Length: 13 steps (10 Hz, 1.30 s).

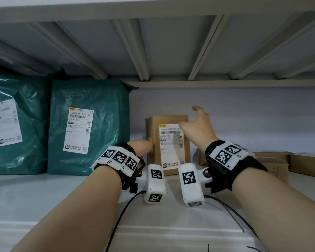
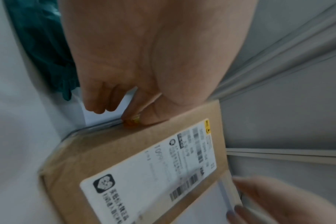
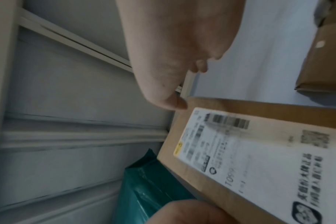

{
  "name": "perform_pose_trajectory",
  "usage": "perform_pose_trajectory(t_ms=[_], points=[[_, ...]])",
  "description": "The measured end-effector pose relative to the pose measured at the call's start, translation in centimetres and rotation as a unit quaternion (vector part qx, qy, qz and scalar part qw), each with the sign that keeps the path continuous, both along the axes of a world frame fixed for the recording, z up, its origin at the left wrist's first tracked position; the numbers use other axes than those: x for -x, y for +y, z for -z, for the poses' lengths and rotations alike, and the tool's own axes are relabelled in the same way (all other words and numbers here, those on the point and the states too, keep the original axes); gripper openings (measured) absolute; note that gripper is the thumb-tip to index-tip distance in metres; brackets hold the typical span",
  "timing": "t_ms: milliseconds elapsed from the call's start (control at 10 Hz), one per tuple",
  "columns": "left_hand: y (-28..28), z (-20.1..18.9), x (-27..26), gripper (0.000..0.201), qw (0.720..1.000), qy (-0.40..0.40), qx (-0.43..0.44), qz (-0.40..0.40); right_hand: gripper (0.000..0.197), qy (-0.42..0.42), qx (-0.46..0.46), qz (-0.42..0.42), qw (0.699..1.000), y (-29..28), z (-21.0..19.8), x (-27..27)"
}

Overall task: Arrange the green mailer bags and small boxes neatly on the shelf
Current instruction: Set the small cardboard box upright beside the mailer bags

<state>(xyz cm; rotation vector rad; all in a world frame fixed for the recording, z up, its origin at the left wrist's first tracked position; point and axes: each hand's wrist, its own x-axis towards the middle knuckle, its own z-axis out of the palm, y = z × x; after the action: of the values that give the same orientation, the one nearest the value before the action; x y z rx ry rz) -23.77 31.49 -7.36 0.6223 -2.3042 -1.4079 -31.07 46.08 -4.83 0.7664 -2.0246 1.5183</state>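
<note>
Roughly centre on the pale grey metal shelf [image 1: 44, 197] stands an upright brown cardboard box with a white shipping label [image 1: 168, 144], label facing out, print on it blurred; just beside its left edge sits a teal-green plastic mailer bag with a white barcode label [image 1: 88, 128], upright, whether the two touch cannot be told; a second teal-green mailer bag [image 1: 13, 124] stands left of that, cut off by the frame edge. Left hand [image 1: 144, 145] is at the box's left side, mostly hidden behind its own wrist in the head view; the left wrist view shows the thumb [image 2: 150, 116] pressed on the box edge with the other fingers curled behind, so it grips the box. Right hand [image 1: 198, 126] is off the box near its upper right corner, spread wide and holding nothing, motion-blurred; fingertips hard to make out. Low flat brown cardboard boxes [image 1: 273, 162] lie to the right on the shelf, partly hidden by the right wrist and cut off at the frame edge; count unclear. Black cables [image 1: 120, 220] trail from the white tagged wrist cameras [image 1: 155, 182] over the shelf front.
</note>
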Motion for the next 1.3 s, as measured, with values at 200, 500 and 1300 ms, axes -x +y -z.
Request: perform_pose_trajectory(t_ms=[200, 500, 1300], points=[[-0.1, -0.4, 0.5, 0.012, 0.998, 0.049, -0.04, -0.012, 0.054, -0.153, -0.106, -0.013, 0.982, 0.6, 0.9, 0.5], [-0.8, -0.9, 1.2, 0.038, 0.987, 0.151, -0.049, -0.025, 0.012, -0.106, -0.246, -0.058, 0.962, 0.3, 1.1, -0.4], [-0.7, -1.8, -0.7, 0.036, 0.899, 0.375, -0.085, -0.209, 0.047, -0.115, -0.248, -0.176, 0.946, -0.6, 1.7, -0.8]])
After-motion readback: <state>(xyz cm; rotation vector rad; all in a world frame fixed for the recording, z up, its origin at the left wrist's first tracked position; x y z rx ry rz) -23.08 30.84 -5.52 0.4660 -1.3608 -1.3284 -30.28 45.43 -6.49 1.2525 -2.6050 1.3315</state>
